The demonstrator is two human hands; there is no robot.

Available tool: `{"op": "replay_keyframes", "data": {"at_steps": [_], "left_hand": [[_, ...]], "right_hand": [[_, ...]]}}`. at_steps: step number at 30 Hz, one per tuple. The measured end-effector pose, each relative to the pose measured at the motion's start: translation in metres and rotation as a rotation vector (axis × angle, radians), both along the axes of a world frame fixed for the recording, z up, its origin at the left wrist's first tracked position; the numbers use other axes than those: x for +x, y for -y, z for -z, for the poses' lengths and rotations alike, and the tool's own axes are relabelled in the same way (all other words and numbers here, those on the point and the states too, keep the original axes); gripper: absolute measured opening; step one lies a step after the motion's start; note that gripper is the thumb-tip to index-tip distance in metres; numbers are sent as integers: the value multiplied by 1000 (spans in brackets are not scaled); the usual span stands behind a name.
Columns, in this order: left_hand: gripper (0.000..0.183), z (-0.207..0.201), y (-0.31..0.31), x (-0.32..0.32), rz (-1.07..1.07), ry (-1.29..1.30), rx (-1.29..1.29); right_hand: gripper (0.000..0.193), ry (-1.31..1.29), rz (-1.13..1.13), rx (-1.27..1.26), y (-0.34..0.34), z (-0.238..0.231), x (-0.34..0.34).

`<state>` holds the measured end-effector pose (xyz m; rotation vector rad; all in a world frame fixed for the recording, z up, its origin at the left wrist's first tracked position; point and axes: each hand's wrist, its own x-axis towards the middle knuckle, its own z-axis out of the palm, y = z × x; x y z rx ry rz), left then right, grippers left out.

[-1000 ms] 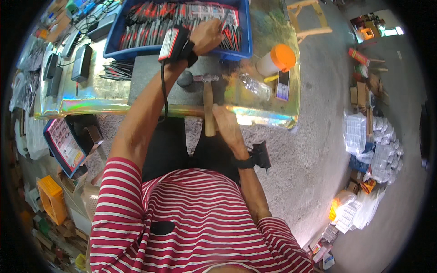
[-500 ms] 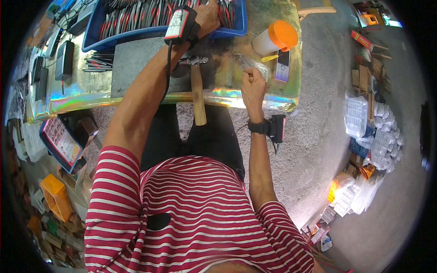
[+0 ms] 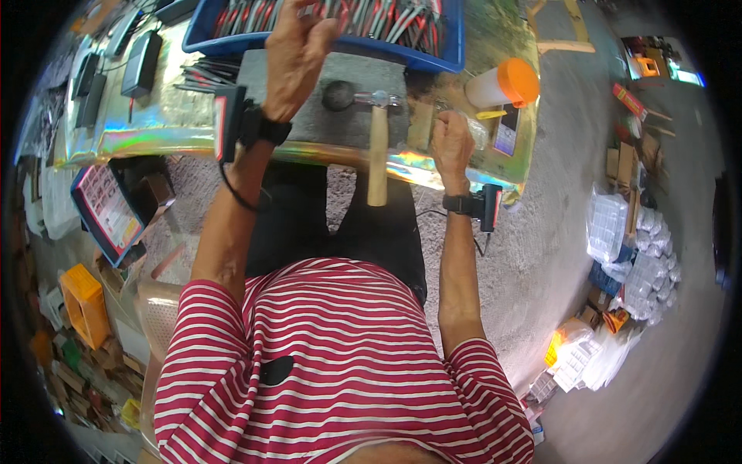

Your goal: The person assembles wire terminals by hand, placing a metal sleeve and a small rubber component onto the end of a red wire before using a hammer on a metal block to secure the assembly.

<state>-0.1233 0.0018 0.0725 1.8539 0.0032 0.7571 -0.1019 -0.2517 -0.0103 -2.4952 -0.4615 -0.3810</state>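
My left hand (image 3: 297, 66) hovers over the front rim of a blue bin (image 3: 386, 50). Its fingers look apart, with nothing visible between them, though they are somewhat blurred. Inside the bin lie many slim tools with red and dark grey handles (image 3: 371, 19). My right hand (image 3: 452, 143) is closed in a fist at the table's front edge, beside a crumpled clear plastic bag (image 3: 478, 135); what it holds, if anything, is hidden. Between the hands a hammer (image 3: 378, 155) rests on a grey slab (image 3: 352, 127), its wooden handle jutting over the edge. Near its head sits a dark round piece (image 3: 337, 96).
A whitish jar with an orange lid (image 3: 516, 83) stands at the right, near a yellow-handled item (image 3: 490, 115) and a purple-and-white box (image 3: 506, 133). Dark slim pieces (image 3: 209, 75) lie left of the slab. Black adapter-like boxes (image 3: 141, 63) sit farther left.
My left hand has pulled back and left from the bin's right part to its front rim. My right hand stays closed near the plastic bag. The whole view has shifted.
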Motion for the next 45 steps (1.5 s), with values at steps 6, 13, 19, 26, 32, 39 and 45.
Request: {"op": "replay_keyframes", "data": {"at_steps": [6,13,19,26,32,39,45], "left_hand": [[26,25,-63,-76,-270,-51,-256],[22,65,-104,-111,-485,-300,-295],[23,72,-112,-101,-581,-391,63],[30,79,-138,-83,-860,-470,429],[28,93,-160,-78,-747,-561,474],[21,96,-159,-79,-662,-592,518],[25,91,-146,-87,-691,-576,474]], "right_hand": [[8,28,-25,-283,0,6,3],[13,127,-183,-431,13,15,13],[19,-77,-82,-270,15,7,20],[16,-484,38,370,7,-2,10],[13,-455,46,379,4,-3,3],[10,-430,75,465,3,1,0],[6,-485,65,593,0,-3,-8]]}}
